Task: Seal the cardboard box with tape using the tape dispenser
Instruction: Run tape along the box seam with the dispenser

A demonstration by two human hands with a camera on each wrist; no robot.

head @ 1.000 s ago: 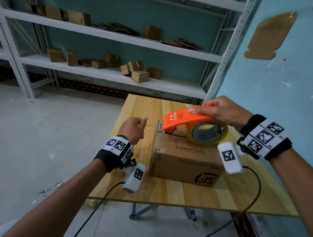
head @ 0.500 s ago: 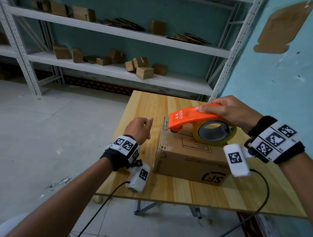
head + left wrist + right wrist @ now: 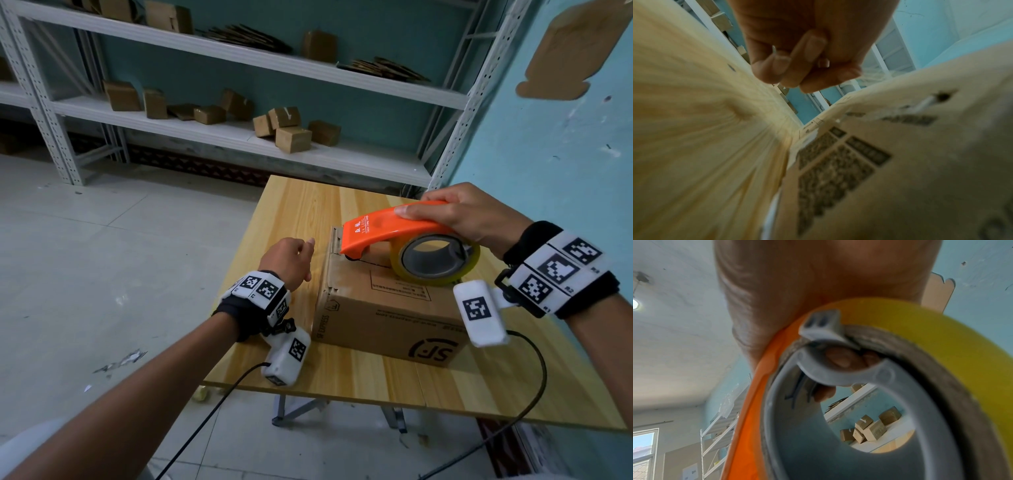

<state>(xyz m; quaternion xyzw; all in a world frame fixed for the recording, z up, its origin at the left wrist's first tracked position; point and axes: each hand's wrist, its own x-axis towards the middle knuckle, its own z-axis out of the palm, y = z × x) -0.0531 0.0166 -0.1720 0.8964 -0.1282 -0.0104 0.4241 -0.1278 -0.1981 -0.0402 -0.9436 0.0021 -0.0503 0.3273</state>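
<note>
A brown cardboard box (image 3: pixel 383 308) with black print stands on the wooden table (image 3: pixel 301 209). My right hand (image 3: pixel 445 216) grips the orange tape dispenser (image 3: pixel 376 229) from above, its nose resting at the far-left end of the box top. The yellow tape roll (image 3: pixel 469 263) sits over the box. In the right wrist view my fingertips (image 3: pixel 838 360) curl inside the dispenser (image 3: pixel 748 418), beside the roll (image 3: pixel 920 331). My left hand (image 3: pixel 301 250) hovers just left of the box with fingers curled, pinching a thin clear strip of tape (image 3: pixel 875 76) stretched toward the dispenser. The left wrist view shows that hand (image 3: pixel 807 65) above table (image 3: pixel 694 129) and box (image 3: pixel 900 162).
White metal shelving behind the table carries several small cardboard boxes (image 3: pixel 291 137). A turquoise wall (image 3: pixel 565 154) runs close along the table's right side. Grey floor (image 3: pixel 102 257) lies to the left. Black cables (image 3: pixel 534 387) trail from both wrists over the table's near edge.
Both hands keep their grips and their places by the box. Only the head view has drifted slightly.
</note>
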